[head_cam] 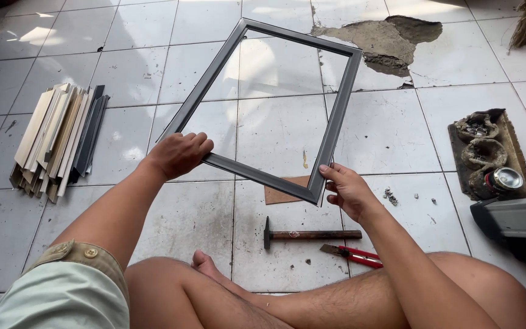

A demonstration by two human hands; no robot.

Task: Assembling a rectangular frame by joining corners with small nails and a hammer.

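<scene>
Assembled grey picture frame (pixel 336 116) was held up for inspection, left hand (pixel 179 153) and right hand (pixel 347 190) each closed around its near corners; turning it next likely demanded keeping both grips steady.

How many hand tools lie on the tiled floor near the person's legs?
2: a hammer below the grey frame, and red-handled pliers just right of it. Others may be hidden.

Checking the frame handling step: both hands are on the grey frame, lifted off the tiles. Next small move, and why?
Probably lower the frame flat onto the tile floor. The left hand and right hand both grip its near rail, so neither is free for the hammer or cutter lying below it.
</scene>
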